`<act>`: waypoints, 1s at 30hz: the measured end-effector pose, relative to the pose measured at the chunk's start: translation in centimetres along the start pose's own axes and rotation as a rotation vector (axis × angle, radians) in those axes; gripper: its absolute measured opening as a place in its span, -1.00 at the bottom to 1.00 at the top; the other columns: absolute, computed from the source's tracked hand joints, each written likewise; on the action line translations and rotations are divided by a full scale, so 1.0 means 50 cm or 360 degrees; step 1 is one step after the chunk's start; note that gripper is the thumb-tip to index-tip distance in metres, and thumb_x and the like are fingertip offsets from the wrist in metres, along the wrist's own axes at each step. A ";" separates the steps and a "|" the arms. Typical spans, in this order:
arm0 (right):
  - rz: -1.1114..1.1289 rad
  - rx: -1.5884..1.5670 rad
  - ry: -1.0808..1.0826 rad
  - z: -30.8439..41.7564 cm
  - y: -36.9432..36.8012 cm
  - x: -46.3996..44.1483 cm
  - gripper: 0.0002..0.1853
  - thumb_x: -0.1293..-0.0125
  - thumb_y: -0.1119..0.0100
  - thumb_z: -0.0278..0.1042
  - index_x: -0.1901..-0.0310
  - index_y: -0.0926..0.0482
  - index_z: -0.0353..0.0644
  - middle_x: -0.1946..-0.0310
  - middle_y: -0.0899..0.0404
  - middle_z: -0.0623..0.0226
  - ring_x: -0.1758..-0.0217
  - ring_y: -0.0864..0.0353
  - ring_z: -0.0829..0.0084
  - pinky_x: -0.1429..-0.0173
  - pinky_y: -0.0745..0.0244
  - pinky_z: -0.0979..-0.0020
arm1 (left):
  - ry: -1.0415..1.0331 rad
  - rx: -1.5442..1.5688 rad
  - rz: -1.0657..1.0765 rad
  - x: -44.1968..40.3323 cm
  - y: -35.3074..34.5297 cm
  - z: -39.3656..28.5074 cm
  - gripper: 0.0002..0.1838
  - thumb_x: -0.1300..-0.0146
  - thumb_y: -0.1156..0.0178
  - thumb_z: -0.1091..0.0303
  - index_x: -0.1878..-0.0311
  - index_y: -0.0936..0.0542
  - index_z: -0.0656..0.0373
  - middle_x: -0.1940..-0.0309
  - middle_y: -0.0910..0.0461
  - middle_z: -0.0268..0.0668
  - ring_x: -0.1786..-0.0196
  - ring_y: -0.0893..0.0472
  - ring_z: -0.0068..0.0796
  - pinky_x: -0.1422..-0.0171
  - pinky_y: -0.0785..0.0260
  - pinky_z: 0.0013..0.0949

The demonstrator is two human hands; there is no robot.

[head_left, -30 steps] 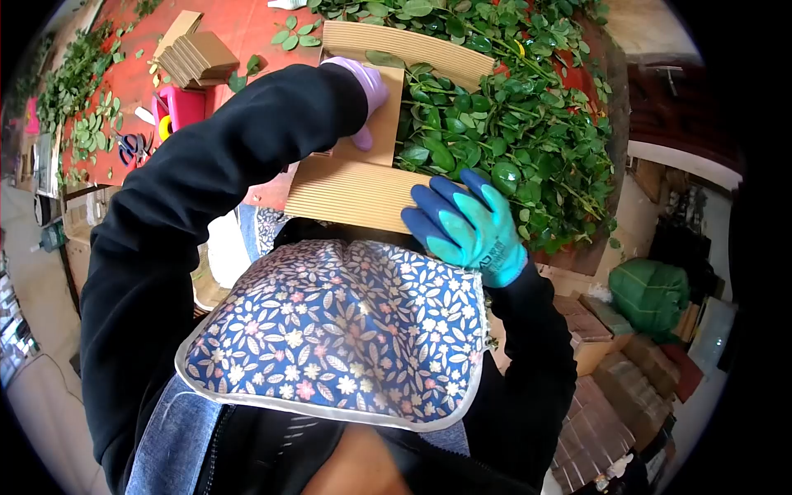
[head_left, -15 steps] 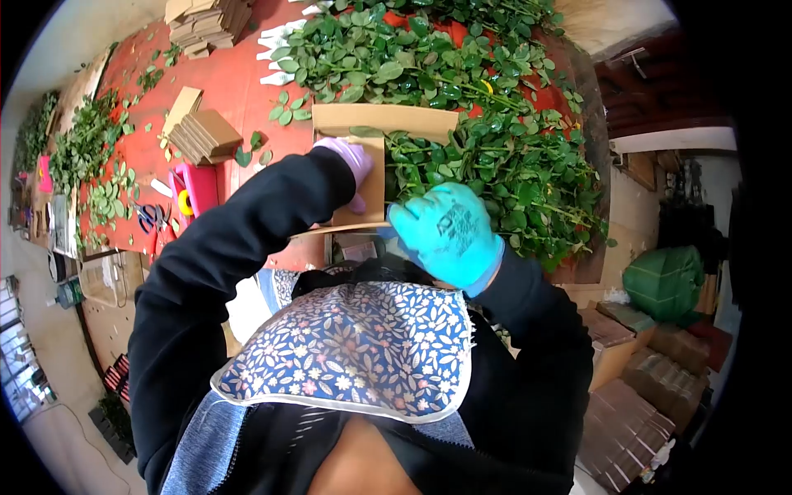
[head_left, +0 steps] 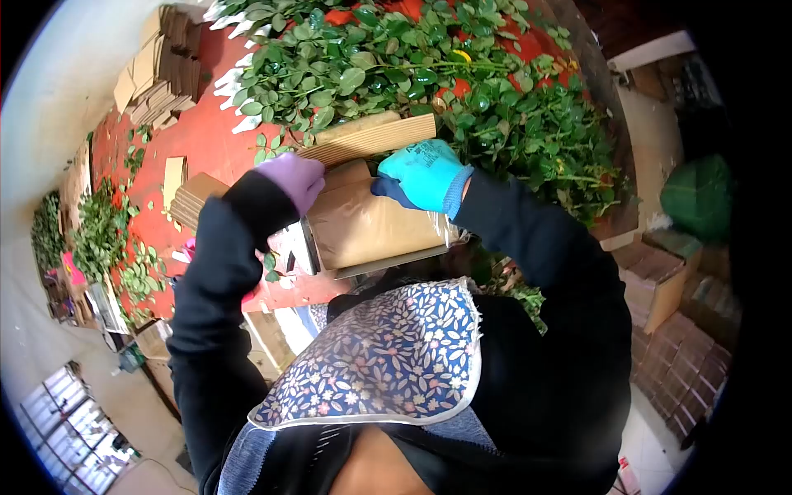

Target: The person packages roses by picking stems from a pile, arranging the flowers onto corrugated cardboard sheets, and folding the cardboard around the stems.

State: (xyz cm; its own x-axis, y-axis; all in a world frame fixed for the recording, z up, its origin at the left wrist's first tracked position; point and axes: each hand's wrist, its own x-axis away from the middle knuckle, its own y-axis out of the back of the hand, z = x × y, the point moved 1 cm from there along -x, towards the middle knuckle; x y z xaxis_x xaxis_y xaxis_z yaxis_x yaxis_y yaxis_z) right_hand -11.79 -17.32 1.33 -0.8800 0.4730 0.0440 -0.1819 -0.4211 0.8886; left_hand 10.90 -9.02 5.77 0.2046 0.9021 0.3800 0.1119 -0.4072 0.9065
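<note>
My left hand [head_left: 295, 180], in a purple glove, is closed at the left end of a piece of corrugated cardboard [head_left: 375, 142]. In a turquoise glove with a dark blue palm, my right hand [head_left: 425, 175] closes at the cardboard's right end; its fingertips are partly hidden. Between and below the hands lies a flat brown sheet [head_left: 375, 227] with a glossy, plastic-like surface. Leafy green stems [head_left: 511, 140] spread just beyond and to the right of the cardboard.
Folded cardboard pieces [head_left: 161, 74] are piled at the table's far left, with a smaller stack [head_left: 194, 196] nearer. Loose leaves [head_left: 140, 268] lie on the red table [head_left: 223, 140]. A green bundle [head_left: 697, 198] and cardboard boxes [head_left: 681, 371] stand to the right.
The view has turned and shifted. My left hand has moved from inside the cardboard to its left end; my right hand has risen to the other end. The glossy brown sheet now shows below.
</note>
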 end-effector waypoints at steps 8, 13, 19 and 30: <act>0.0082 0.0008 -0.0006 0.009 0.005 0.008 -0.63 -0.30 -0.20 0.08 0.43 -0.62 -0.06 0.51 -0.60 0.19 0.37 -0.65 0.10 0.25 -0.50 0.06 | -0.0114 0.0361 -0.0312 0.080 -0.102 -0.163 -0.42 0.16 -0.53 0.00 0.22 -0.48 0.15 0.12 -0.44 -0.06 0.05 -0.54 0.01 -0.02 -0.45 -0.02; 0.0048 0.0133 0.0076 0.017 0.034 0.009 -0.67 -0.33 -0.20 0.01 0.28 -0.64 -0.13 0.41 -0.65 0.19 0.30 -0.66 0.12 0.19 -0.52 0.10 | -0.0148 0.0468 -0.0349 0.033 -0.149 -0.111 -0.41 0.21 -0.54 0.05 0.16 -0.51 0.14 0.13 -0.46 -0.07 0.00 -0.51 0.04 -0.12 -0.38 -0.05; -0.0468 -0.0357 -0.0463 0.047 0.124 0.195 -0.50 -0.06 -0.51 -0.02 0.09 -0.65 -0.21 0.30 -0.69 0.19 0.27 -0.68 0.14 0.22 -0.53 0.17 | -0.0061 0.0470 -0.0433 0.021 -0.162 -0.088 -0.42 0.24 -0.55 0.05 0.20 -0.52 0.14 0.18 -0.49 -0.09 0.05 -0.53 0.01 -0.07 -0.38 -0.07; -0.0387 -0.0104 -0.0654 0.003 -0.078 0.138 -0.69 -0.34 -0.18 -0.06 0.31 -0.52 -0.17 0.49 -0.59 0.04 0.42 -0.59 -0.07 0.31 -0.45 -0.04 | -0.0001 0.0489 -0.0116 -0.023 -0.156 -0.030 -0.42 0.28 -0.58 0.00 0.28 -0.51 0.11 0.24 -0.49 -0.16 0.11 -0.52 -0.08 -0.03 -0.33 -0.09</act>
State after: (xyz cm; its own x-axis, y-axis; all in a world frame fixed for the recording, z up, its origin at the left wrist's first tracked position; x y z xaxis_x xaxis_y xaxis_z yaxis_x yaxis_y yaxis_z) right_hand -17.10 -12.29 -1.76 -0.5645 0.8250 0.0273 -0.3998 -0.3022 0.8654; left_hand 8.35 -6.66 -1.48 0.1859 0.9304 0.3159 0.4150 -0.3657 0.8331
